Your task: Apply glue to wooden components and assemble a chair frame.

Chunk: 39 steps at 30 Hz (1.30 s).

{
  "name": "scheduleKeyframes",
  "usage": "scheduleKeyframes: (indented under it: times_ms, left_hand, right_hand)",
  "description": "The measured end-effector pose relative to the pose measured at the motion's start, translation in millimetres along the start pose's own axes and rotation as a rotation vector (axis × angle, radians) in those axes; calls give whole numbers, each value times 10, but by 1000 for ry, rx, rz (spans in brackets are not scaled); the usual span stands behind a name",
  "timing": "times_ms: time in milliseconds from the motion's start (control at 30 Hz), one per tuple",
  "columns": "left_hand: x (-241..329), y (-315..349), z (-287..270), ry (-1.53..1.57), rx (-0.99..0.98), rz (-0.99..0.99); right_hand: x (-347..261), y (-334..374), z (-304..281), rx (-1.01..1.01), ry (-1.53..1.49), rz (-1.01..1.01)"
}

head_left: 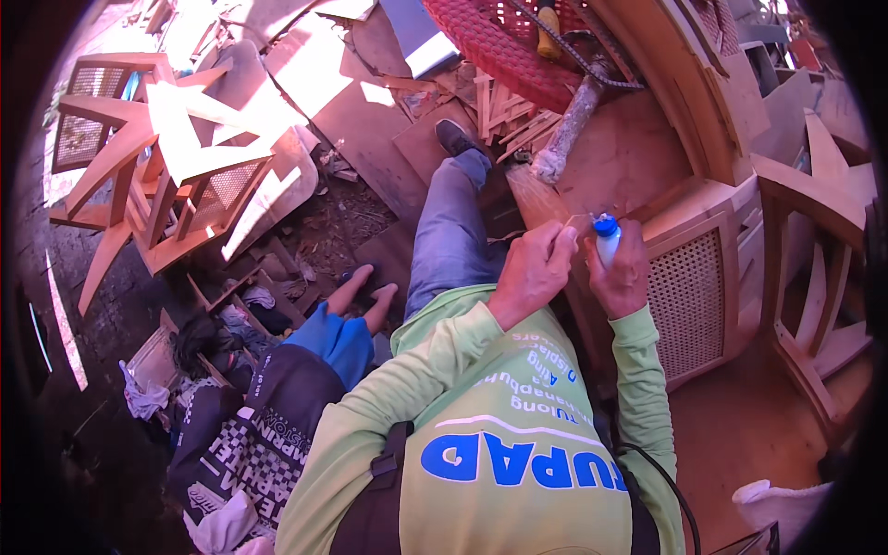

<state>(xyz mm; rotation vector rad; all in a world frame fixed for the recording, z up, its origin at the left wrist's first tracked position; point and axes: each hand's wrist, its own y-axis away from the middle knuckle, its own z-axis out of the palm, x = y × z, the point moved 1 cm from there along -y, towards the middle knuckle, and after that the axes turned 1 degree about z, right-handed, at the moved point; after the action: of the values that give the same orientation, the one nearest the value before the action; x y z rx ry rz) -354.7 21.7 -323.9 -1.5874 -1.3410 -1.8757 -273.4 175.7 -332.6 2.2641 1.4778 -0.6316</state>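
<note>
My right hand is closed around a small white bottle with a blue cap, held upright with the cap at the top. Just left of it, my left hand is in a pinch, its fingertips close to the cap. Something thin and pale shows at those fingertips, too small to name. Both hands are in front of my body, beside a wooden furniture piece with a woven cane panel.
A red woven seat carries a yellow-handled tool. Near it lies a whitish, rough cylinder. Wooden chair frames are stacked at far left; another frame stands at right. Another person in a dark shirt is at lower left.
</note>
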Motion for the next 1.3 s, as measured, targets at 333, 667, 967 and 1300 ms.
scheduleKeyframes:
  times_ms: [333,667,967,1300]
  left_hand:
    - [211,47,-155,-204,-99,17]
    - [71,-109,-8,-281,-57,42]
    - [163,-30,-10,-247,-73,97]
    - [237,-57,-43,-157,-46,-18]
  right_hand:
    - [11,-19,45,-10,-49,28]
    - [25,-107,-75,-29,-26,-50]
    - [16,-85,-54,-56,-45,-4]
    - [36,-88,-26,-52,-30,11]
